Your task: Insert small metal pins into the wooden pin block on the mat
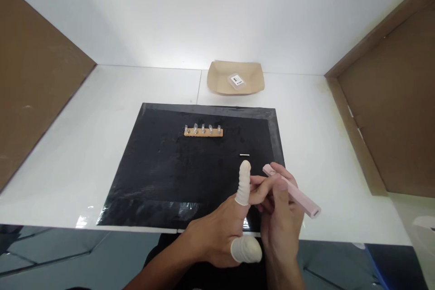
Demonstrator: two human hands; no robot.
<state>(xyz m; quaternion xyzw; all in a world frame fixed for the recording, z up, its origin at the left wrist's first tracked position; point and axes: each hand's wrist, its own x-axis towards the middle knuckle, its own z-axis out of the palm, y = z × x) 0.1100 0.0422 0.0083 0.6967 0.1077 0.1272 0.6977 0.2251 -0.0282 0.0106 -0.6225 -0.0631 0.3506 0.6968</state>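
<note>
My right hand (283, 217) is wrapped round a long, slim pink stick-shaped case (302, 199), which slants down to the right and has a small dark slot in its near end. Close beside it, my left hand (224, 226) wears white finger cots on the thumb and index finger, which are spread apart. Its other fingers reach over to my right hand by the pink case; whether they touch the case cannot be made out. A short, thin silvery rod (244, 155) lies on the black mat (163, 163), just beyond my left index fingertip.
A narrow tan strip (204, 132) bearing several small clear plastic pieces lies on the mat's far half. Behind the mat, a brown paper tray (217, 79) holds a small clear labelled box (237, 81). Brown panels (394, 113) border the white table (326, 145) on both sides.
</note>
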